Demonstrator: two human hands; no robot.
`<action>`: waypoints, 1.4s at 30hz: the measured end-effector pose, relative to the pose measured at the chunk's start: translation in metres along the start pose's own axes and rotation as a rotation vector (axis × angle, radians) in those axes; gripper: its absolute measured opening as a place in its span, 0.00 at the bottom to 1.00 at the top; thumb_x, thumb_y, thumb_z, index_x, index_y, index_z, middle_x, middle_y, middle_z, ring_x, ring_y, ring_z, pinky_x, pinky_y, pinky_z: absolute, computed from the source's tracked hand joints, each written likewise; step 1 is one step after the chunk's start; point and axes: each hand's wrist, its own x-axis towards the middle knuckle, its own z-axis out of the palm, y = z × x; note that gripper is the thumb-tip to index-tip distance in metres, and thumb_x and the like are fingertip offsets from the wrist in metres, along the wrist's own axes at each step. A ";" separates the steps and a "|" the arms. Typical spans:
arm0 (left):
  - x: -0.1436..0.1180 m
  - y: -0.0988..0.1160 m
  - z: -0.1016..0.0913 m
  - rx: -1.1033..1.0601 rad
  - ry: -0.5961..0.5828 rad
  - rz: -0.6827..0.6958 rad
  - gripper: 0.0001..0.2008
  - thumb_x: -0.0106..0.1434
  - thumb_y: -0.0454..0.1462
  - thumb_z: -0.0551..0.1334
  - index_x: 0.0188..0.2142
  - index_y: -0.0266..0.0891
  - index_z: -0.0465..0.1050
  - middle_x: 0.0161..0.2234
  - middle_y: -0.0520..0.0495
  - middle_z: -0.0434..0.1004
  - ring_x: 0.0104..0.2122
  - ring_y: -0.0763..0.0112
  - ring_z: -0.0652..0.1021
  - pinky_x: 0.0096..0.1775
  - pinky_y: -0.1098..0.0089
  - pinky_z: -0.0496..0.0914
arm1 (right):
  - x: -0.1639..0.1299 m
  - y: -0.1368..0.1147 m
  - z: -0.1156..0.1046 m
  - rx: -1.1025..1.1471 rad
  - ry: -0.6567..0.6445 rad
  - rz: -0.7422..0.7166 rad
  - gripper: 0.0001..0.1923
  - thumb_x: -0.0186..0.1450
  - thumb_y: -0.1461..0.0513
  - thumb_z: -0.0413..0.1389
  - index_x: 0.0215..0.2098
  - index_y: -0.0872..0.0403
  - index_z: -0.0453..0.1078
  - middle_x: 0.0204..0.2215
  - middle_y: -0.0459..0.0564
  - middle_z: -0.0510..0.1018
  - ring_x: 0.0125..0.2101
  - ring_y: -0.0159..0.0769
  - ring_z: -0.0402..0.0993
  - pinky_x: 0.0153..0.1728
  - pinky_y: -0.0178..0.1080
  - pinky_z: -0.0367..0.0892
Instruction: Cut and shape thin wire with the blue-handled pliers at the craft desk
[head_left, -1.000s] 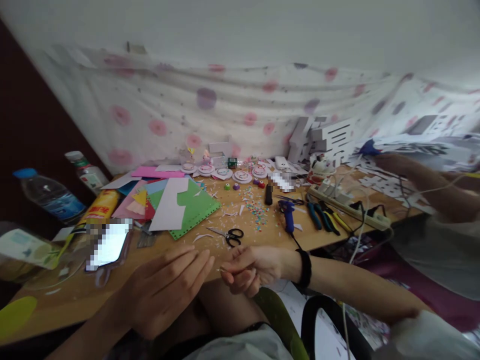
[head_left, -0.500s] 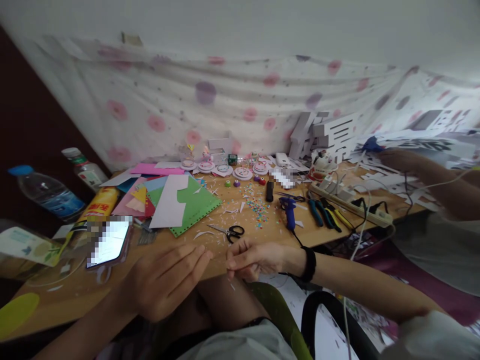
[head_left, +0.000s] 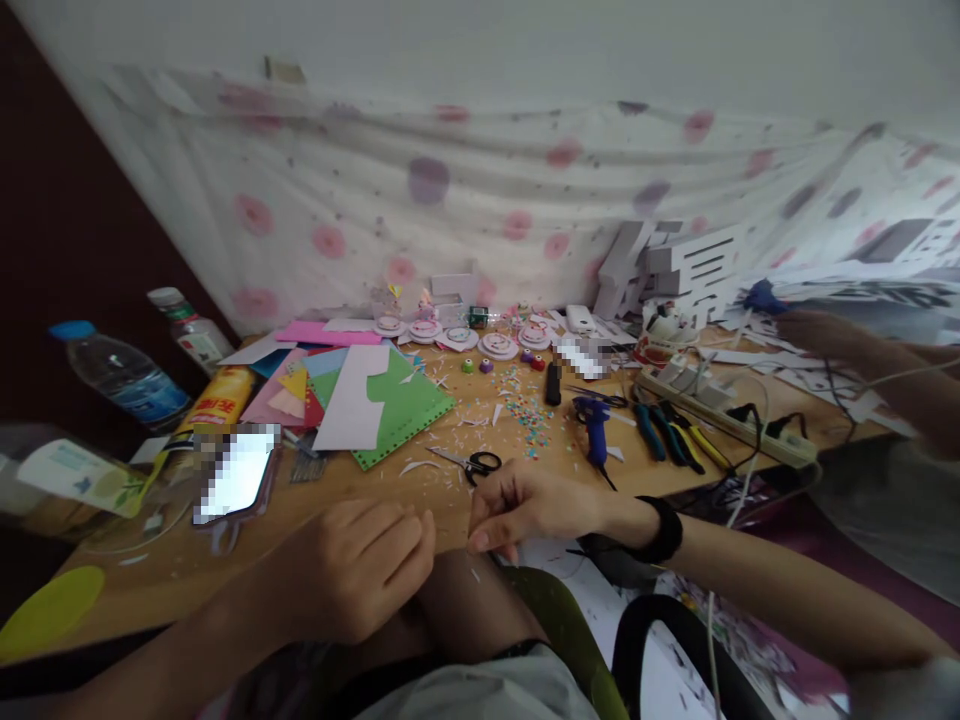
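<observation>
My left hand [head_left: 375, 565] hovers over the table's front edge with its fingers curled in; any contents are hidden from me. Facing it across a small gap, my right hand [head_left: 529, 512] has thumb and fingers pressed together. If there is anything in that pinch, it is too small to make out. A black band circles my right wrist. Just beyond the right hand lie black-handled scissors [head_left: 480, 466], with thin white paper scraps around them. A green sheet [head_left: 405, 410] with a perforated edge lies farther back, partly under a white cut sheet [head_left: 349, 405].
Colourful bits [head_left: 531, 420] are scattered mid-table. A blue glue gun [head_left: 595, 432], pliers [head_left: 649, 432] and a power strip [head_left: 757, 430] lie right. Left are a phone [head_left: 240, 475] and bottles [head_left: 124, 375]. Another person's hand [head_left: 814, 328] holds a blue tool [head_left: 765, 297] at far right.
My left hand's fingers, stretched out before, are now curled in. My right hand stays pinched and has shifted slightly right in view. The whole scene has also shifted a little right.
</observation>
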 end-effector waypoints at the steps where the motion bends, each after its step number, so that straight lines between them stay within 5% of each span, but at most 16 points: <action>1: 0.002 0.000 -0.001 -0.027 -0.006 -0.003 0.14 0.69 0.27 0.50 0.38 0.33 0.74 0.27 0.49 0.77 0.27 0.70 0.74 0.28 0.67 0.69 | 0.000 -0.001 0.001 -0.027 0.000 -0.026 0.18 0.58 0.51 0.67 0.29 0.58 0.76 0.17 0.38 0.74 0.18 0.21 0.67 0.18 0.25 0.57; 7: 0.004 0.003 -0.005 -0.224 -0.175 -0.094 0.15 0.66 0.25 0.50 0.30 0.39 0.70 0.22 0.53 0.71 0.22 0.70 0.69 0.23 0.67 0.61 | -0.003 -0.009 0.007 -0.257 0.053 -0.083 0.10 0.64 0.57 0.64 0.31 0.58 0.78 0.19 0.40 0.74 0.20 0.25 0.70 0.23 0.28 0.61; 15: -0.013 0.014 0.001 -0.527 -0.476 -0.318 0.08 0.61 0.27 0.57 0.30 0.41 0.69 0.28 0.55 0.74 0.25 0.71 0.73 0.27 0.67 0.63 | -0.011 -0.024 0.019 -0.885 0.090 -0.225 0.07 0.68 0.62 0.61 0.35 0.59 0.78 0.28 0.49 0.81 0.28 0.31 0.75 0.29 0.31 0.62; 21: -0.007 0.013 -0.001 -0.758 -0.311 -0.562 0.12 0.67 0.30 0.58 0.25 0.39 0.70 0.22 0.56 0.72 0.22 0.77 0.72 0.24 0.72 0.59 | -0.019 -0.021 0.027 -1.370 0.118 -0.455 0.17 0.75 0.63 0.47 0.34 0.60 0.74 0.26 0.53 0.78 0.27 0.37 0.71 0.27 0.38 0.59; 23: -0.007 0.013 0.001 -0.714 -0.290 -0.601 0.11 0.67 0.30 0.58 0.28 0.39 0.71 0.24 0.56 0.74 0.24 0.77 0.73 0.26 0.73 0.62 | -0.019 -0.022 0.027 -1.306 0.161 -0.413 0.16 0.75 0.63 0.47 0.35 0.60 0.74 0.26 0.53 0.78 0.27 0.37 0.71 0.27 0.38 0.60; 26: -0.006 0.014 0.005 -0.469 -0.248 -0.524 0.12 0.69 0.29 0.53 0.36 0.39 0.74 0.30 0.53 0.77 0.28 0.73 0.75 0.29 0.71 0.66 | -0.014 -0.022 0.023 -0.903 0.232 -0.185 0.12 0.72 0.60 0.56 0.34 0.58 0.75 0.24 0.47 0.77 0.24 0.31 0.69 0.25 0.33 0.60; 31: -0.003 0.013 0.004 -0.132 -0.064 -0.290 0.12 0.72 0.30 0.49 0.42 0.35 0.71 0.29 0.50 0.75 0.28 0.70 0.74 0.31 0.69 0.65 | 0.000 -0.018 0.012 -0.205 0.134 0.070 0.25 0.59 0.43 0.63 0.25 0.57 0.72 0.16 0.39 0.71 0.16 0.22 0.57 0.16 0.29 0.50; 37: 0.001 0.010 0.000 -0.077 -0.016 -0.138 0.11 0.72 0.29 0.48 0.42 0.35 0.70 0.25 0.54 0.74 0.24 0.72 0.73 0.28 0.68 0.64 | 0.005 -0.016 0.011 0.215 -0.063 0.256 0.24 0.53 0.45 0.69 0.28 0.58 0.75 0.14 0.36 0.71 0.12 0.18 0.56 0.11 0.26 0.46; 42: 0.002 0.009 0.002 -0.099 -0.036 -0.138 0.13 0.72 0.28 0.47 0.42 0.34 0.69 0.22 0.55 0.72 0.20 0.73 0.72 0.24 0.68 0.62 | 0.007 -0.012 0.011 0.338 -0.125 0.233 0.21 0.54 0.49 0.71 0.28 0.58 0.75 0.16 0.37 0.74 0.12 0.18 0.58 0.11 0.27 0.45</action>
